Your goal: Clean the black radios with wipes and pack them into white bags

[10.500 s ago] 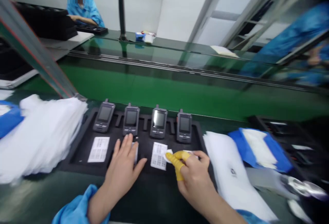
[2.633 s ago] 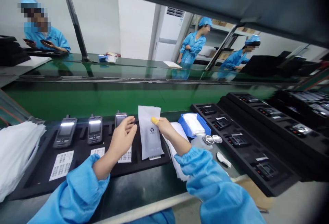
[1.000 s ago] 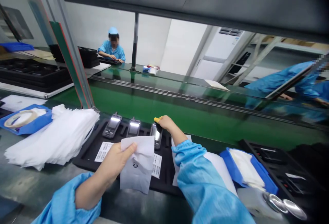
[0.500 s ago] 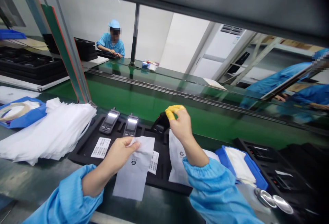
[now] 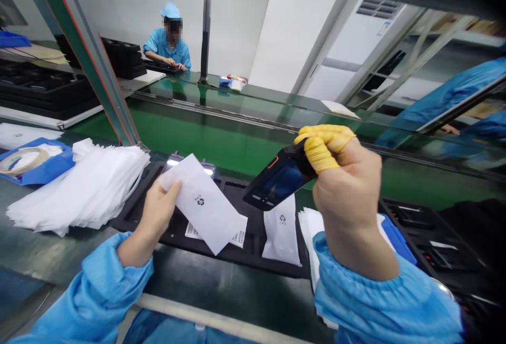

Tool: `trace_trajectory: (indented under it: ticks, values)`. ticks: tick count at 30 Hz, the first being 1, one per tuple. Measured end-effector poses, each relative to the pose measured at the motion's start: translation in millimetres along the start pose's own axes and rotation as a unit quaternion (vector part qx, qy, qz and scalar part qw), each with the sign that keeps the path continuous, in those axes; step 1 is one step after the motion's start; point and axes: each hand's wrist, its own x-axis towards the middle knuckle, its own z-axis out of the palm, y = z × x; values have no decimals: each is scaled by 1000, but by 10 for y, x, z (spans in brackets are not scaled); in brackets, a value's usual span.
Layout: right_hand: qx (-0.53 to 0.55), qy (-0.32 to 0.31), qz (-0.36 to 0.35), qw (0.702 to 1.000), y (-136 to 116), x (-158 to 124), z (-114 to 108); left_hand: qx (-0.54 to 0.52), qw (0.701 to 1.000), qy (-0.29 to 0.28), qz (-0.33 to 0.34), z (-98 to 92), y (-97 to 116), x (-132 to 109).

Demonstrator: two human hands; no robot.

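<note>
My left hand point(image 5: 160, 204) pinches the corner of a white plastic sleeve point(image 5: 203, 202) printed with a recycling mark. The sleeve hangs slantwise over the black foam tray point(image 5: 174, 241). Yellow finger cots cover fingertips of my right hand point(image 5: 343, 175), which grips a black handheld device point(image 5: 280, 175) with a screen by one end, tilted above the tray. Another white sleeve point(image 5: 281, 233), bulging as if filled, lies in the tray at the right. Partly hidden behind the left sleeve are devices point(image 5: 208, 168) in the tray and white label sheets point(image 5: 239, 238).
A thick stack of white sleeves point(image 5: 83, 191) lies at the left beside a blue bin point(image 5: 51, 167) holding a tape roll point(image 5: 23, 160). More black trays with devices point(image 5: 446, 254) stand at the right. Across the green line a co-worker point(image 5: 169, 43) sits at a tray.
My right hand has lifted the device out of the tray and brought it closer, up and to the right. My left hand has moved left, turning the sleeve aslant.
</note>
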Motion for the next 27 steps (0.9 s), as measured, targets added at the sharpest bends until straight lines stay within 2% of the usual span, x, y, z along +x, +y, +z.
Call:
trace_trajectory:
  ticks: [2, 3, 5, 6, 8, 10, 11, 13, 17, 21, 25, 27]
  values:
    - [-24, -13, 13, 1000, 32, -34, -78, 92, 993, 38, 56, -180, -103, 25]
    - [-38, -20, 21, 999, 52, -53, -112, 158, 980, 60, 104, -252, -127, 17]
    - [-61, -29, 34, 997, 89, -91, -162, 283, 930, 60, 227, -314, -110, -30]
    - [-68, -31, 37, 996, 103, -107, -178, 326, 902, 17, 282, -294, -76, -60]
    - [-75, -27, 37, 996, 118, -124, -192, 388, 845, -154, 335, -151, 16, -118]
    - [-80, -16, 30, 996, 112, -119, -199, 438, 775, -343, 300, 81, 98, -154]
    - [-81, -10, 25, 996, 102, -108, -206, 455, 746, -402, 275, 205, 125, -160]
    - [-84, -4, 14, 996, 77, -74, -234, 471, 713, -460, 241, 426, 142, -151]
    - [-89, -11, -11, 996, 35, -1, -327, 490, 692, -482, 218, 677, 76, -51]
    - [-108, -20, -10, 994, 8, 28, -393, 510, 678, -489, 202, 735, 71, 26]
    - [-110, -16, 2, 994, 6, 13, -415, 499, 689, -484, 204, 683, 211, -27]
    - [-104, -11, 9, 994, 16, 5, -412, 477, 719, -465, 200, 630, 300, -62]
